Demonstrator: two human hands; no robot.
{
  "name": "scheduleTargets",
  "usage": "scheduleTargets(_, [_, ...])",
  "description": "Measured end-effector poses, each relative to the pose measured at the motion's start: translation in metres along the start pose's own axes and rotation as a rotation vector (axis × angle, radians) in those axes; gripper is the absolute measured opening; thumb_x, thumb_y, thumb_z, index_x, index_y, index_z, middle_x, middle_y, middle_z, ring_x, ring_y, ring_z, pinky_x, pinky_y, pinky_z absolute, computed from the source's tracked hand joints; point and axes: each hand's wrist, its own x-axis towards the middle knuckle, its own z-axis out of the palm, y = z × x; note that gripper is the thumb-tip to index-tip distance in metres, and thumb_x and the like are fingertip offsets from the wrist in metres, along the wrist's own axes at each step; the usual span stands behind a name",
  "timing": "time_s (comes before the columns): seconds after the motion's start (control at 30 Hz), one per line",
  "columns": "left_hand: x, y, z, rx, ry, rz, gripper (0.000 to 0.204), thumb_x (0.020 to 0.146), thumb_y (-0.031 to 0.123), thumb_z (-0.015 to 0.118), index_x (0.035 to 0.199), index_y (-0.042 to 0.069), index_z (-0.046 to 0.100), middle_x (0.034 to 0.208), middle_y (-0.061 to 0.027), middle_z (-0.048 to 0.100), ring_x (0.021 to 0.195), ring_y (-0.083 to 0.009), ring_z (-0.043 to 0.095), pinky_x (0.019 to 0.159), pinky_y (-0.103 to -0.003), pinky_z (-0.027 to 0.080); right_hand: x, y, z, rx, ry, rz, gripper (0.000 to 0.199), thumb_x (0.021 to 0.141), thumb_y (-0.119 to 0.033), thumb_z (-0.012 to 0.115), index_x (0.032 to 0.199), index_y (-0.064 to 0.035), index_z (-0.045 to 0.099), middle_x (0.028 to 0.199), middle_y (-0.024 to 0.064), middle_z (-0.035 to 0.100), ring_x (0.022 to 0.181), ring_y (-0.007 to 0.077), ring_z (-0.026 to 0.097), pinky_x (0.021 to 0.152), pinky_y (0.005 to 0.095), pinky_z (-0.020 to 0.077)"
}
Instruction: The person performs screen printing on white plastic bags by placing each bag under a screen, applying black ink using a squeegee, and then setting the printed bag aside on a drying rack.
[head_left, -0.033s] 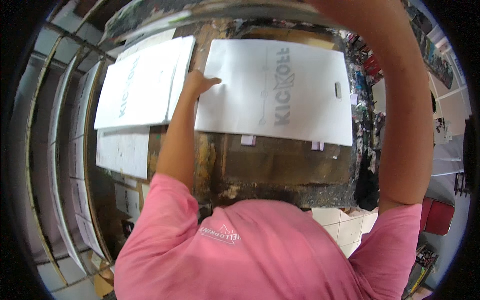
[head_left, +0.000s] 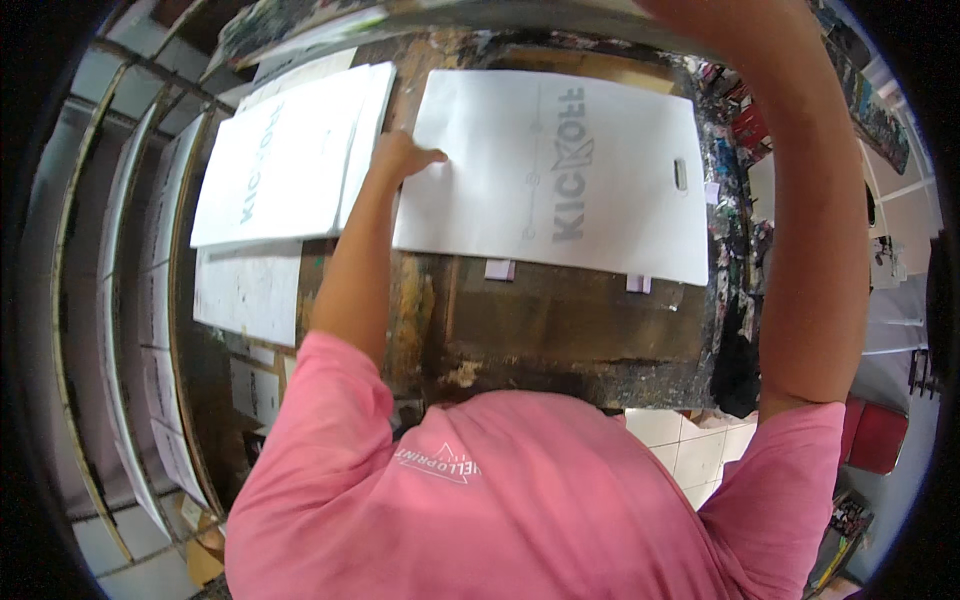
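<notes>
A flat white bag point(head_left: 480, 190) with a slot handle and grey lettering lies on the stained worktable point(head_left: 560, 345). At its left edge is my left hand point(head_left: 403, 157), with the thumb stretched out onto the white surface. The other fingers are bent down out of sight. My right forearm point(head_left: 815, 200) reaches up past the top edge of the picture, so the right hand is outside the view. Left of my hand lies a stack of similar white bags point(head_left: 270, 165) with grey print.
Racks point(head_left: 150, 300) holding white sheets stand on the left. A long paint-stained board or frame edge point(head_left: 330, 35) crosses the far side. Pale tape pieces point(head_left: 500, 270) stick out below the bag. A dark cloth point(head_left: 738, 375) hangs at the table's right corner, and a red seat point(head_left: 880, 437) is farther right.
The table and bags appear slightly higher in the picture. My left hand stays at the bag's left edge, and my right arm is still raised.
</notes>
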Motion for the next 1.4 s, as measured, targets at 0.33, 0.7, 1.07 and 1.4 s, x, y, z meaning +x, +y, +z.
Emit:
scheduleTargets(0.33, [0.029,0.005,0.011,-0.071,-0.054,-0.031,0.066,0.067,0.046,0.084,0.099,-0.01,0.072,0.102,-0.0255,0.072,0.092,-0.0358,0.071,0.083,-0.045,0.056,-0.018,-0.002,0.004,0.062,0.02,0.106,0.051,0.099,-0.042,0.041,0.084,-0.0021,0.068,0.066,0.0074,0.059,0.062,0.0153,0.053,0.056,0.0348,0.0477])
scheduleTargets(0.7, [-0.019,0.005,0.002,-0.307,0.003,0.073,0.06,0.09,0.034,0.074,0.119,-0.017,0.062,0.11,-0.0301,0.069,0.098,-0.0354,0.071,0.083,-0.045,0.055,-0.019,-0.003,-0.002,0.067,-0.032,0.1,0.048,0.099,-0.041,0.043,0.08,-0.003,0.066,0.064,0.0033,0.056,0.057,0.0134,0.049,0.051,0.0311,0.0437])
scheduleTargets(1.07, [-0.018,0.01,0.008,-0.404,0.032,0.173,0.048,0.092,0.028,0.073,0.116,-0.012,0.065,0.097,-0.0204,0.072,0.084,-0.0275,0.071,0.076,-0.042,0.054,-0.025,0.008,-0.022,0.104,-0.132,-0.006,0.048,0.103,-0.034,0.038,0.07,-0.0071,0.059,0.06,0.0017,0.048,0.054,0.0095,0.042,0.047,0.0275,0.0406])
scheduleTargets(1.4, [0.001,-0.021,0.025,-0.515,0.048,0.221,0.039,0.093,0.02,0.072,0.121,-0.006,0.065,0.102,-0.0185,0.073,0.091,-0.0252,0.068,0.08,-0.038,0.052,-0.03,0.023,0.022,-0.016,0.288,-0.087,0.046,0.09,-0.048,0.06,0.087,-0.0066,0.079,0.08,0.0149,0.073,0.079,0.0296,0.071,0.079,0.0489,0.0426])
